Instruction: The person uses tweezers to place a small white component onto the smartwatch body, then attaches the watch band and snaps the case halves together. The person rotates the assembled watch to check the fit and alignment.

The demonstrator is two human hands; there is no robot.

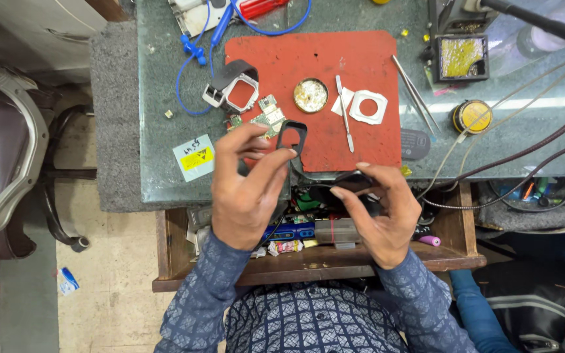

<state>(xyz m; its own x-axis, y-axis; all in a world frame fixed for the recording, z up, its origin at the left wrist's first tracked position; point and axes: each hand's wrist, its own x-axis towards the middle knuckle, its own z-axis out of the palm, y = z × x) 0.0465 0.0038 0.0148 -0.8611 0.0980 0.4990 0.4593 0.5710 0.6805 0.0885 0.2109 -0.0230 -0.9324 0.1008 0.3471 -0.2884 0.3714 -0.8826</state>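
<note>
Your dress: one long-sleeved shirt, dark blue-grey, printed all over with a pale lattice of small diamonds. Sleeves reach both wrists. Your left hand and right hand are bare, ungloved.

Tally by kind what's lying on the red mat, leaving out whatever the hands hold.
On the red mat:
Watch case with strap: 1
Round tin: 1
Metal pry tool: 1
White square frame: 1
Green circuit board: 1
Total: 5
</note>
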